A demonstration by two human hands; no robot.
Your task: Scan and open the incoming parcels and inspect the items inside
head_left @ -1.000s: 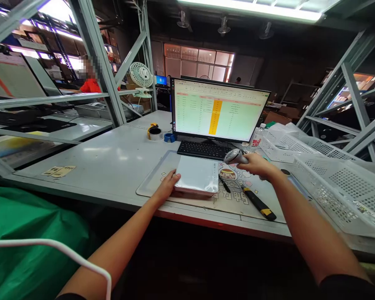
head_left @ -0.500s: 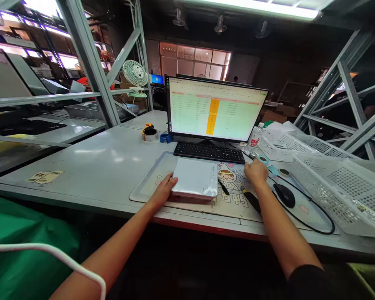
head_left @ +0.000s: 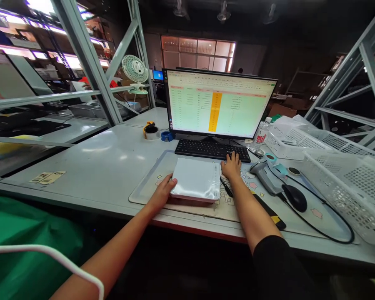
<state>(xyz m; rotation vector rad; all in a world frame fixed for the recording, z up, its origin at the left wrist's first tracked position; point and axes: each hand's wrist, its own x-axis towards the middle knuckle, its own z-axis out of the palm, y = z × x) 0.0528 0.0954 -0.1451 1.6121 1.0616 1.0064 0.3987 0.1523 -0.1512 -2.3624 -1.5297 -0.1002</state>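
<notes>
A white flat package (head_left: 196,183) wrapped in clear film lies on the desk mat (head_left: 150,183) in front of me. My left hand (head_left: 164,189) rests against its left edge, fingers curled onto the side. My right hand (head_left: 231,166) lies open on the front edge of the black keyboard (head_left: 212,149), fingers stretched onto the keys. A grey barcode scanner (head_left: 264,175) lies on the mat to the right of that hand, nothing holding it. The monitor (head_left: 218,104) behind shows a green spreadsheet with an orange column.
A black mouse (head_left: 295,198) with its cable, a pen (head_left: 227,188) and a black-and-yellow utility knife (head_left: 270,212) lie on the mat. White mesh baskets (head_left: 340,175) fill the right. Tape rolls (head_left: 151,131) sit at back left, a green bag (head_left: 28,246) at lower left.
My right hand held the scanner over the package, set it down to the right, then came back left onto the keyboard. The left hand stayed on the package.
</notes>
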